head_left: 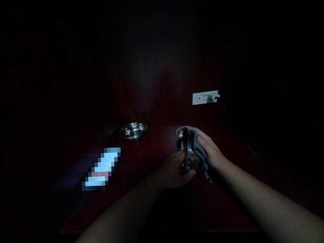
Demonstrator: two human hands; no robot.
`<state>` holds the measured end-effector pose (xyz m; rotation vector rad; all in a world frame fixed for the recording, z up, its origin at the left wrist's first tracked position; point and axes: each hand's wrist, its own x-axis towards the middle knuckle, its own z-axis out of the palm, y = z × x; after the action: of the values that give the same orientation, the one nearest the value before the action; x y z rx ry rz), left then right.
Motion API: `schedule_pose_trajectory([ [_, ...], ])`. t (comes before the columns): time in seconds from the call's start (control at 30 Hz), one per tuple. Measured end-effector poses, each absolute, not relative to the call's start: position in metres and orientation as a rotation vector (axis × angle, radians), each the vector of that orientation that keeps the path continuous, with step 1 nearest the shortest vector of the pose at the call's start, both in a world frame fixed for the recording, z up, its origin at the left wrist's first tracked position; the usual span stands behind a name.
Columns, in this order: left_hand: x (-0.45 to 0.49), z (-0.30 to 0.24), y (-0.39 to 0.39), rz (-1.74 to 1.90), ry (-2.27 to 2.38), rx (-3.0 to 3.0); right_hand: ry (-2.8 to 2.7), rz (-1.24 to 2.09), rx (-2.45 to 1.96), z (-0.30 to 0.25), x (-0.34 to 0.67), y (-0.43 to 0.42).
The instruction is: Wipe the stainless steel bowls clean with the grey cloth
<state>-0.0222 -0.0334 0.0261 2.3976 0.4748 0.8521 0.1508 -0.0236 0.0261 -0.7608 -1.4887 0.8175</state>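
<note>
A shiny metal bowl (190, 157) is tipped on its side, gripped at its near-left rim by my left hand (175, 170). My right hand (209, 148) presses a grey cloth (198, 150) against the bowl's outer right side, and a strip of the cloth hangs below. Some of the right fingers are hidden behind the bowl and cloth. Just beyond my hands, a second metal bowl (180, 132) shows only in part. To the left, more metal bowls, seemingly stacked (133, 131), stand upright on the dark red table (152, 146).
A lit phone screen (102, 169), blurred into blocks, lies at the left of the table. On the back panel a white socket plate (199, 98) holds a plug (213, 97). A cable (270, 171) runs down the right side. The surroundings are very dark.
</note>
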Motion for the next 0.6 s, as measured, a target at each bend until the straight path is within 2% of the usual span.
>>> schedule_pose_trajectory([
  [0.6, -0.0212, 0.0243, -0.0345, 0.913, 0.521, 2.369, -1.509, 0.781, -0.748, 0.026, 0.1511, -0.0216],
])
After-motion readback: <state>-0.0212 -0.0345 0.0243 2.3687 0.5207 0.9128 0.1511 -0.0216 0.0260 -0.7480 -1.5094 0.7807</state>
